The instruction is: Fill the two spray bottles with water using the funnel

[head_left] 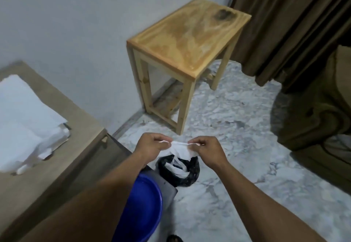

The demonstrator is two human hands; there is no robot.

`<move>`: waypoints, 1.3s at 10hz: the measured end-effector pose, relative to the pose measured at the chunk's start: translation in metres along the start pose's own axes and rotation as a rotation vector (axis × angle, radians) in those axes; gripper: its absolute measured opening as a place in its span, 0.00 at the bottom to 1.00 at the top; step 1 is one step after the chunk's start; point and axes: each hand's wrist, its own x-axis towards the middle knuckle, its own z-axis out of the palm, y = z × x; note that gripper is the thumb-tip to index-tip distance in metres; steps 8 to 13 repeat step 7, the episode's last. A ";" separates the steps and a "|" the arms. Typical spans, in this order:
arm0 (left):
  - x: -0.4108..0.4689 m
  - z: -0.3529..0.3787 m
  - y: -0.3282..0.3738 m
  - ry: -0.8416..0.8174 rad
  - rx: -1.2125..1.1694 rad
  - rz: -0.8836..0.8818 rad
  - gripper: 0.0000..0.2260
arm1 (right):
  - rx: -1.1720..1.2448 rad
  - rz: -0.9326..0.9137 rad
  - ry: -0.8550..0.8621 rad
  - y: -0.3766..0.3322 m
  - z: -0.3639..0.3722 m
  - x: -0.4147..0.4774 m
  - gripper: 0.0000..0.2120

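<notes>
My left hand (150, 145) and my right hand (207, 149) each pinch one end of a white tissue (183, 148), stretched between them over the floor. Directly below the tissue stands a small bin lined with a black bag (191, 173), with crumpled white paper inside it. A blue basin (144, 209) shows under my left forearm at the bottom. No spray bottle and no funnel are in view.
A small wooden table (188, 38) with a wet, shiny top stands against the white wall. A tan surface (57, 124) on the left carries white paper sheets (24, 120). Brown curtains (288, 23) hang at the right, above a marble floor (237, 120).
</notes>
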 end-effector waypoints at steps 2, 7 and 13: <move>0.097 0.056 -0.075 0.097 0.098 -0.040 0.06 | -0.205 0.068 0.014 0.082 0.034 0.089 0.07; 0.071 0.064 -0.100 0.217 0.097 -0.033 0.11 | -0.374 0.083 -0.022 0.107 0.053 0.067 0.08; 0.071 0.064 -0.100 0.217 0.097 -0.033 0.11 | -0.374 0.083 -0.022 0.107 0.053 0.067 0.08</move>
